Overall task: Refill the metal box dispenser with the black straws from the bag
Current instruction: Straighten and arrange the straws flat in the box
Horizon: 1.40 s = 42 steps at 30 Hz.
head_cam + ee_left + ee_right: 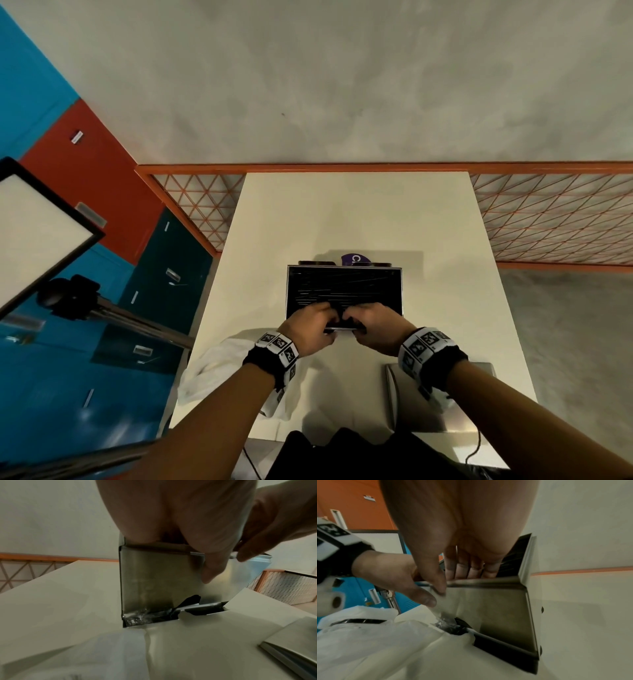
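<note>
The metal box dispenser (pixel 344 270) stands open on the white table (pixel 342 212), filled with black straws (pixel 342 287) lying crosswise. My left hand (pixel 310 325) and right hand (pixel 376 325) both hook over its near rim. The fingers (pixel 471 568) reach inside onto the straws (pixel 513 555). The left thumb (pixel 211 569) and the right thumb (pixel 436 582) press on the outside of the front wall (pixel 154 577). Crumpled clear wrap (pixel 137 615) sits in the slot at the bottom. The white bag (pixel 219 370) lies limp under my left forearm.
A flat metal lid (pixel 442 411) lies on the table under my right forearm. A purple item (pixel 354 259) shows behind the box. An orange mesh railing (pixel 548 219) runs past the table's far end. A lamp on a tripod (pixel 44 222) stands to the left.
</note>
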Motion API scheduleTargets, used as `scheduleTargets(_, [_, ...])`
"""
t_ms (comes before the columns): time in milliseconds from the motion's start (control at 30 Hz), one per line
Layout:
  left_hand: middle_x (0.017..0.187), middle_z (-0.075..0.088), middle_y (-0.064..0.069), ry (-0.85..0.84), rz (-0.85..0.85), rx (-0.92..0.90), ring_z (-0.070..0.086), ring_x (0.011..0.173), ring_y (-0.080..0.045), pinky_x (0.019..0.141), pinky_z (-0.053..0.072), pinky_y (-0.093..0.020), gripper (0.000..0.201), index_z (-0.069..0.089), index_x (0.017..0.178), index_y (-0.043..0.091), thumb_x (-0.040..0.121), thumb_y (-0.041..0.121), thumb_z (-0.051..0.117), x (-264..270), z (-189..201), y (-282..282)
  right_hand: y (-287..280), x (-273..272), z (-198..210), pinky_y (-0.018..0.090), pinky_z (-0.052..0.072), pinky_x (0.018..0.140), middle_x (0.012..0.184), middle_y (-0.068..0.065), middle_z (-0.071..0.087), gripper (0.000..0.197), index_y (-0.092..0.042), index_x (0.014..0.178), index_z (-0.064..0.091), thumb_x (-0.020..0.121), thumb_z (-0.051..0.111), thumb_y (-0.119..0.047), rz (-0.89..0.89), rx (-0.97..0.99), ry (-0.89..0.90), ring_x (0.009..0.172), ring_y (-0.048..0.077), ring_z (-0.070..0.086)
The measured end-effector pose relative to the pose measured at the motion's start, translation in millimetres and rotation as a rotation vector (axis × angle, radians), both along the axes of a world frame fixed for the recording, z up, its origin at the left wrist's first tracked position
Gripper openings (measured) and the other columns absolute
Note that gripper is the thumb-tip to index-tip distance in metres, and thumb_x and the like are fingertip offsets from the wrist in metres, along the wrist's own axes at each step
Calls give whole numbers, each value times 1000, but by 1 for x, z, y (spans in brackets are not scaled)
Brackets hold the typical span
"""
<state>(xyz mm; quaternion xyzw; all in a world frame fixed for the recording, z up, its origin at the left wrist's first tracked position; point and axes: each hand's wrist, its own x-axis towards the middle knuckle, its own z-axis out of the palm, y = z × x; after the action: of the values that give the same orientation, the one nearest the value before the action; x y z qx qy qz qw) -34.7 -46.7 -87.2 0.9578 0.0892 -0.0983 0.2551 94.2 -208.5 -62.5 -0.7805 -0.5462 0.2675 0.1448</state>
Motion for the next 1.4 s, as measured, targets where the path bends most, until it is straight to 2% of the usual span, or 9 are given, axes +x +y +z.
scheduleTargets(100, [111, 62, -1, 1, 24, -17, 62, 103, -24, 88, 53, -39, 26, 67, 109, 17, 84, 22, 70, -4, -3, -1, -3, -5, -2, 38, 51, 94, 121, 4, 63, 39, -19, 120, 60, 81, 61, -14, 10, -106, 21, 109, 26, 60])
scheduleTargets(200, [113, 61, -3, -24, 49, -12, 60, 105, -24, 89, 52, -36, 32, 67, 113, 15, 82, 18, 71, -4, -4, -2, -5, -5, -5, 38, 51, 94, 122, 8, 63, 43, -17, 124, 59, 82, 60, -10, -35, -94, 37, 110, 29, 61])
scheduleTargets(367, [111, 64, 1, 12, 93, -12, 62, 101, -21, 87, 52, -31, 35, 64, 117, 19, 84, 27, 73, 3, 0, 1, -7, -4, -5, 42, 52, 95, 127, 10, 60, 51, -23, 135, 50, 85, 61, -19, -41, -214, 1, 112, 32, 61])
scheduleTargets(467, [115, 68, 1, 83, 64, 28, 65, 102, -23, 87, 53, -33, 35, 62, 119, 22, 86, 31, 69, 6, 1, 2, -7, -5, -4, 43, 52, 94, 126, 10, 61, 55, -23, 137, 47, 84, 61, -19, -66, -181, 5, 111, 32, 61])
scheduleTargets(600, [118, 67, -3, 98, 66, 46, 64, 104, -29, 84, 53, -34, 34, 60, 119, 22, 86, 27, 66, 10, 2, 2, -1, -6, -2, 40, 51, 94, 128, 7, 60, 53, -21, 135, 51, 83, 62, -16, -38, -88, 45, 111, 27, 59])
scheduleTargets(833, [121, 65, 0, 114, 103, 12, 62, 108, -23, 88, 52, -33, 41, 60, 124, 23, 84, 24, 71, 17, 7, 7, 15, -6, 1, 41, 54, 85, 117, 6, 63, 60, -28, 139, 38, 83, 59, -20, 6, -340, -76, 105, 31, 62])
scheduleTargets(967, [115, 69, -4, 178, 107, 79, 65, 105, -30, 84, 53, -34, 36, 59, 120, 26, 86, 35, 66, 19, 8, 6, 17, -4, 2, 38, 51, 84, 116, 2, 64, 58, -30, 136, 40, 81, 61, -22, -30, -325, -40, 106, 28, 62])
scheduleTargets(1133, [117, 69, -8, 230, 74, 211, 67, 105, -36, 85, 52, -40, 37, 56, 125, 26, 91, 41, 58, 17, 5, -2, 14, -2, 1, 39, 52, 89, 116, 2, 65, 56, -29, 132, 43, 80, 59, -19, -87, -267, 22, 106, 27, 62])
scheduleTargets(1400, [123, 67, -4, 274, 142, 92, 65, 110, -32, 87, 53, -38, 44, 56, 130, 36, 87, 37, 66, 21, 13, 0, 29, 1, -1, 29, 44, 86, 122, 8, 64, 46, -17, 130, 55, 85, 65, -20, -15, -415, 44, 112, 28, 59])
